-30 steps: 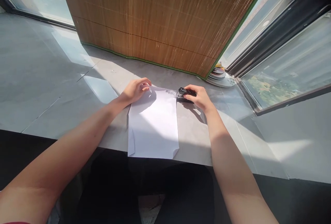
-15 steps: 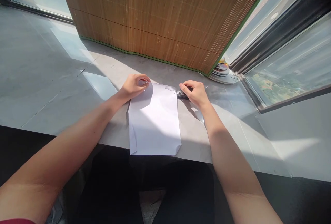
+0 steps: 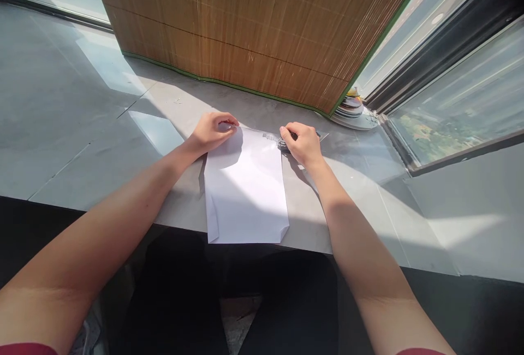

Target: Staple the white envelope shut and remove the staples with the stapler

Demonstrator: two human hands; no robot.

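A white sheet or flat packet of paper (image 3: 245, 196) lies on the grey tiled ledge, its lower corners folded. Its near end reaches the ledge's front edge. My left hand (image 3: 215, 131) pinches the far left corner between thumb and fingers. At the far right corner my right hand (image 3: 301, 141) is closed around a small black and silver tool (image 3: 282, 146), apparently a stapler, mostly hidden by the fingers. The tool's shiny end meets the paper's edge, and a thin rod shows behind the hand. A row of small dark marks (image 3: 270, 136) runs along the far edge beside it.
A brown bamboo blind (image 3: 245, 22) with a green border hangs close behind my hands. To the right, stacked plates (image 3: 352, 112) stand by the dark window frame (image 3: 429, 43). Tiny bits (image 3: 177, 101) lie on the ledge at left. My legs are under the front edge.
My right hand has shifted slightly left with the tool, whose end now sits over the paper's edge. The left hand keeps its hold. The paper has turned or slid a little.
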